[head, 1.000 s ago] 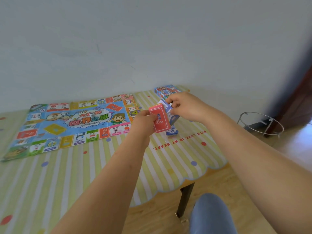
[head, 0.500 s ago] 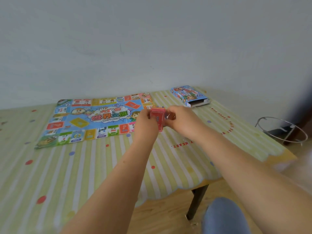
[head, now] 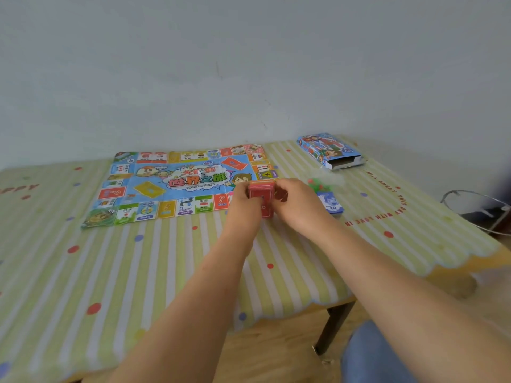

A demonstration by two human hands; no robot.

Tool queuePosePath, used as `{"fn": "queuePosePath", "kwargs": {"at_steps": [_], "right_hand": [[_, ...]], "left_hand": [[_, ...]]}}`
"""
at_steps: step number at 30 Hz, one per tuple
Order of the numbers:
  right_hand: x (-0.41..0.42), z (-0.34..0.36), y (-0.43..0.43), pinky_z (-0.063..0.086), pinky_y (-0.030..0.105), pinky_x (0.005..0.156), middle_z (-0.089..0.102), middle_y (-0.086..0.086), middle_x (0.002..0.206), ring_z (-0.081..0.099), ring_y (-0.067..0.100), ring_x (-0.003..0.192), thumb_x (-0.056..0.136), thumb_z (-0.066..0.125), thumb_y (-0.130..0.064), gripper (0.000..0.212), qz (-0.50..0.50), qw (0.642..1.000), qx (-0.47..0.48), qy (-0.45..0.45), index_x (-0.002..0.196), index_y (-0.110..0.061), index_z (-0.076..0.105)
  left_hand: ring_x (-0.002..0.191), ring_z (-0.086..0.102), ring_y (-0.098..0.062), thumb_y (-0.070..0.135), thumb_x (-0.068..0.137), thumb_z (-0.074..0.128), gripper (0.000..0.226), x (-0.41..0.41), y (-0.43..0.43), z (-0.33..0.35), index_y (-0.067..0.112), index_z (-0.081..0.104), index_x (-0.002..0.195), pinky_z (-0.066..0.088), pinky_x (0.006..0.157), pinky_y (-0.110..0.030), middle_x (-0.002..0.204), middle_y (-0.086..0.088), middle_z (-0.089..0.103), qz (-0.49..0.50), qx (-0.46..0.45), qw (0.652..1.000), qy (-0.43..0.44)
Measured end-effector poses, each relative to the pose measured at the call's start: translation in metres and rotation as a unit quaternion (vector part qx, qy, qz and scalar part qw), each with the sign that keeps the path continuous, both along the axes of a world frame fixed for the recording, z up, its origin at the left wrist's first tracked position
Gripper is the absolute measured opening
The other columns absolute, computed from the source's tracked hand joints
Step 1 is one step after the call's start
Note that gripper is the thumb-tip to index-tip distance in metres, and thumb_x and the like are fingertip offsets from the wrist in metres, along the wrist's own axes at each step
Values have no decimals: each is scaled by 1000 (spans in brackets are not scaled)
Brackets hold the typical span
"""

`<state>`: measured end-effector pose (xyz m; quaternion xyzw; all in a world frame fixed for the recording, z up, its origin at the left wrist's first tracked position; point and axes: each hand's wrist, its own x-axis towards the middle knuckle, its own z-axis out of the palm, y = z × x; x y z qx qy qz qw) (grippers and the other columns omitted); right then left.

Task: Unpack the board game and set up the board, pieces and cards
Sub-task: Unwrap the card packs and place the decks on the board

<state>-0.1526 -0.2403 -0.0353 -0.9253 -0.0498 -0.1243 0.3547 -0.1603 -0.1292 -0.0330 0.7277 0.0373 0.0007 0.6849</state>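
The colourful game board (head: 179, 183) lies unfolded and flat on the table at the back left. A small white die (head: 201, 173) rests near its centre. A red deck of cards (head: 262, 193) stands on edge just off the board's right corner. My left hand (head: 243, 205) grips the deck's left side and my right hand (head: 297, 203) grips its right side. A blue stack of play money (head: 330, 203) lies right of my right hand, with small green and red pieces (head: 318, 185) behind it. The opened game box (head: 330, 150) lies at the back right.
The table has a yellow-and-white striped cloth (head: 138, 272) with dots; its scalloped front edge runs across the lower right. A white wall stands right behind the table. A round wire stand (head: 481, 208) sits on the floor at the right. My knee (head: 370, 355) shows below the table edge.
My hands brought the red deck down from in front of the box to the table by the board's corner, and both now hold it together. The camera view swung left.
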Motion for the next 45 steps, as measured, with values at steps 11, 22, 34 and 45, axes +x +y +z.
{"fn": "queuePosePath", "kwargs": {"at_steps": [11, 22, 34, 45], "right_hand": [[-1, -4, -6, 48, 35, 78, 65, 5, 107, 61, 23, 92, 88, 58, -13, 34, 1, 1000, -26, -12, 121, -16, 59], [-2, -1, -3, 48, 40, 74, 68, 8, 89, 60, 26, 83, 94, 55, -19, 11, 12, 999, -41, -25, 94, -10, 61], [25, 30, 8, 48, 35, 67, 69, 12, 83, 61, 22, 68, 92, 61, -17, 15, 55, 997, 54, 15, 87, -3, 60], [75, 36, 50, 55, 34, 73, 73, 4, 89, 69, 15, 76, 93, 61, -17, 8, 115, 984, 136, 15, 101, -17, 62]], "left_hand": [[79, 52, 2, 5, 95, 39, 44, -4, -6, -1, 22, 43, 135, 42, 72, -14, 89, 18, 53, -28, -3, 999, -37], [73, 50, -4, 23, 102, 39, 22, 3, -5, -10, 14, 49, 119, 40, 73, -29, 87, 9, 56, 24, 113, 992, -59], [95, 70, -20, 42, 86, 58, 46, 32, 41, 15, 26, 54, 128, 52, 93, -45, 107, -2, 70, -35, -32, 999, 4], [96, 71, -26, 26, 100, 46, 32, 64, 94, 21, 8, 59, 124, 56, 87, -39, 108, -12, 71, -87, -68, 994, 20]]}}
